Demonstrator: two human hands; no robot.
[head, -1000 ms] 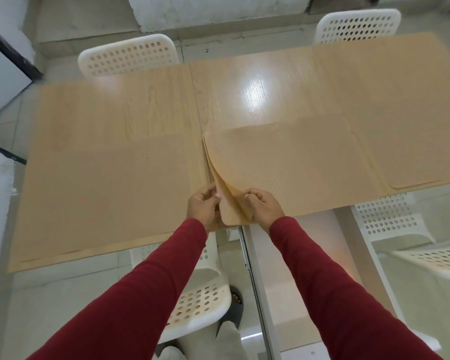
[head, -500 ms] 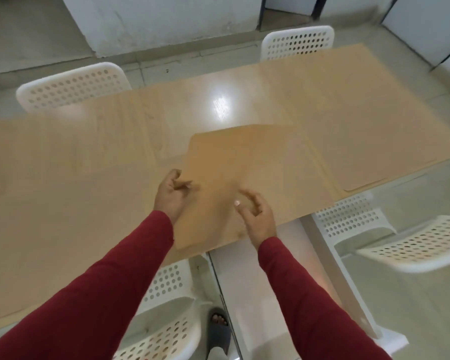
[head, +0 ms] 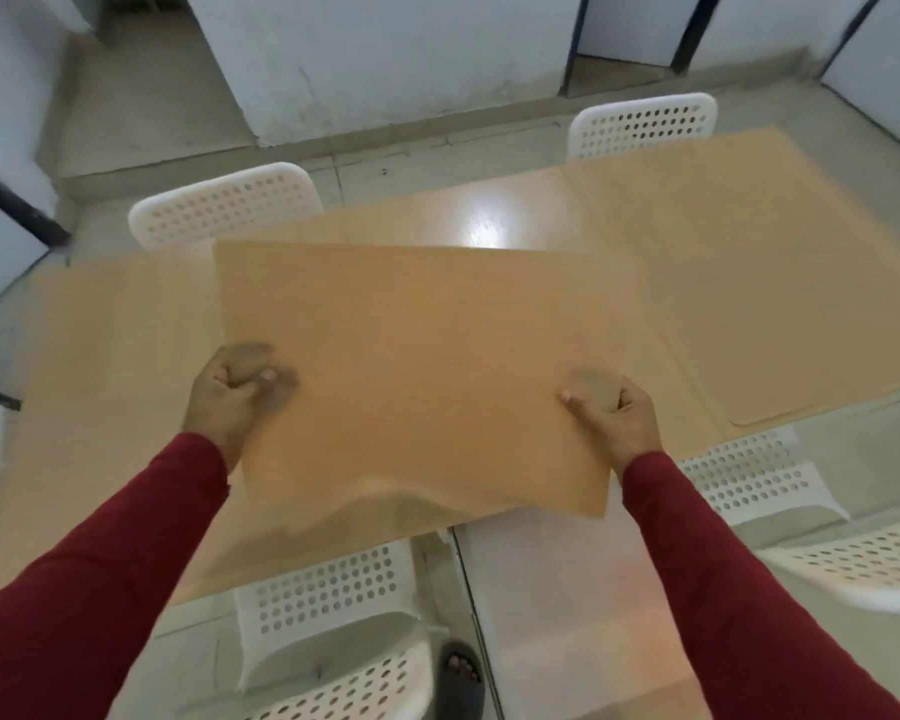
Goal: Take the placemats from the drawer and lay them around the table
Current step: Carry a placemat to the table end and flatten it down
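Note:
A tan placemat (head: 422, 366) is held up flat above the middle of the light wooden table (head: 489, 220). My left hand (head: 230, 394) grips its left edge and my right hand (head: 611, 413) grips its right edge. The mat's near edge sags in a wave. Another tan placemat (head: 780, 324) lies flat on the table's right end. A third placemat (head: 100, 387) lies on the left part, partly hidden by my left arm and the held mat.
White perforated chairs stand around the table: two on the far side (head: 224, 205) (head: 642, 124), one tucked in below me (head: 333, 626), two at the near right (head: 749, 480) (head: 863, 563). A white wall runs behind.
Both hands peeled the top placemat off the table by its near corner, lifted it, then spread apart to its left and right edges. The mat now hangs above the table.

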